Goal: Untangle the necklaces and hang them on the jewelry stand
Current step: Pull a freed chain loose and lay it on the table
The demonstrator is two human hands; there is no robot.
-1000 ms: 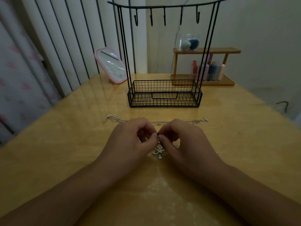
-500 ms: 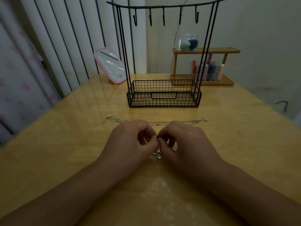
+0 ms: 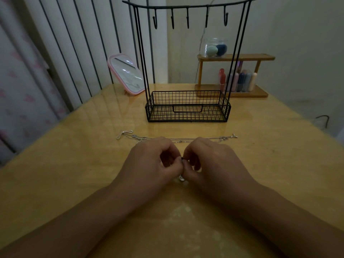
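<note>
We see both hands meet at table (image 3: 70, 183) centre, the left hand (image 3: 152, 162) and the right hand (image 3: 214, 161) each with fingers curled, pinching the same small part of a necklace between their touching fingertips, and a silver pendant (image 3: 182, 178) peeks out just below, at 6 o'clock from the pinch. The chains (image 3: 182, 140) lie stretched across the table just beyond the knuckles at 12 o'clock, ends trailing toward 10 and 2 o'clock. Farther at 12 o'clock stands the black wire stand (image 3: 188, 107), its hooks (image 3: 188, 19) bare, with a pink mirror (image 3: 126, 74) at 11 o'clock and a wooden shelf (image 3: 236, 57) at 1 o'clock.
</note>
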